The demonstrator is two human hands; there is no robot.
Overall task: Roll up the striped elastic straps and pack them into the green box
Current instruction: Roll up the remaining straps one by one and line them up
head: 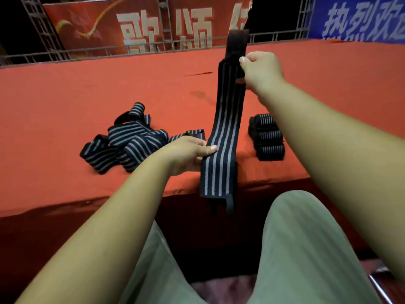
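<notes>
Now one long striped strap [225, 128], flat woven elastic in black with thin grey lines, hangs upright above the edge of the table [65, 95], which has a red cloth on it. The right hand [260, 70] pinches its plain black top end with curled fingers. The left hand [188, 152] holds it lower down, with the thumb on the front. A loose pile [129, 141] of tangled straps lies on the left; their number I cannot tell. At least three rolled straps [266, 137], short cylinders, lie close together on the right.

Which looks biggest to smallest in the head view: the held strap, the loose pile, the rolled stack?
1. held strap, though nearer the camera, so its lead is unsure
2. loose pile
3. rolled stack
</notes>
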